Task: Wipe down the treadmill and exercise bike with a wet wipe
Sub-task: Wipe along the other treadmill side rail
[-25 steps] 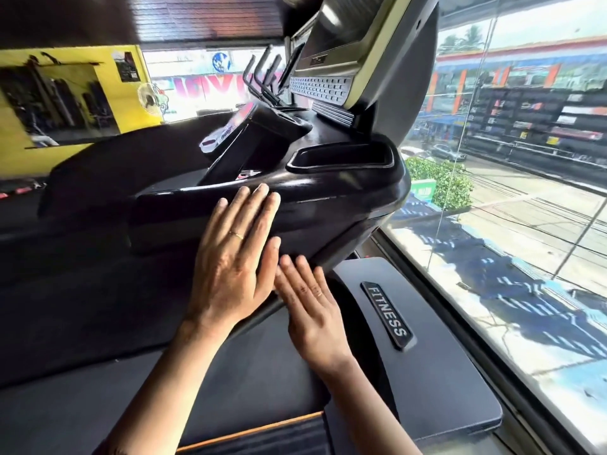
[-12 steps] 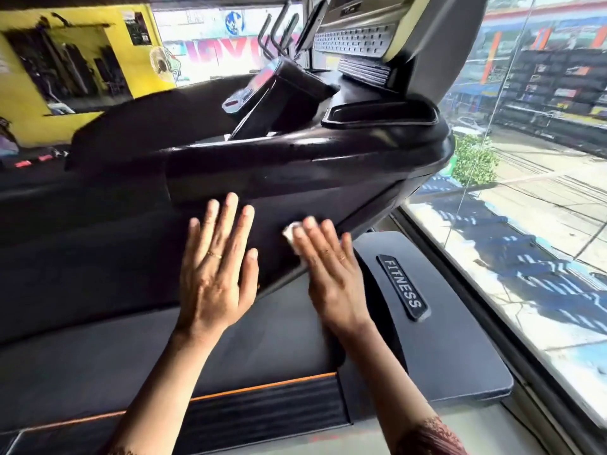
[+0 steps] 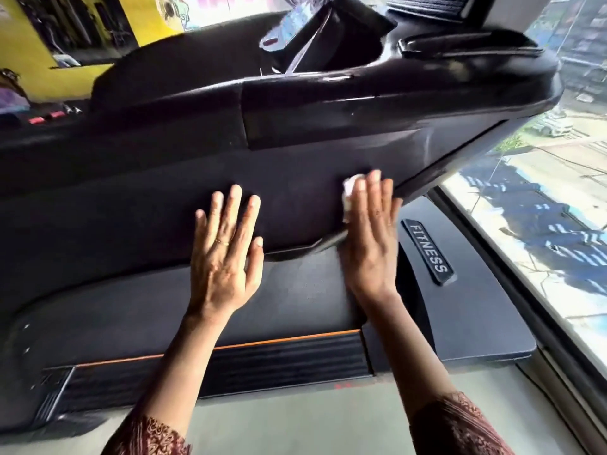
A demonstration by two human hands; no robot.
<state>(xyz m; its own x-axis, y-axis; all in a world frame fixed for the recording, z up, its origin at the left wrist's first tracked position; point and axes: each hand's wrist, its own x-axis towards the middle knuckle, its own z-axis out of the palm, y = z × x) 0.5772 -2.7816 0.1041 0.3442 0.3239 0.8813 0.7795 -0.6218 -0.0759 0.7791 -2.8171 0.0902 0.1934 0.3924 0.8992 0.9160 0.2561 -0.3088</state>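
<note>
A gym beside a street-facing window (image 3: 542, 198), the black treadmill (image 3: 295, 103) filling the view. Just left of the FITNESS badge (image 3: 428, 251), the right hand (image 3: 371, 244) presses a white wet wipe (image 3: 348, 192) against the treadmill's dark panel, fingers straight, grip open. Further left of the badge, the left hand (image 3: 223, 257) rests flat, grip open and empty. The panel wipe seems underway. Next, the wipe should slide leftward from the badge under steady pressure.
</note>
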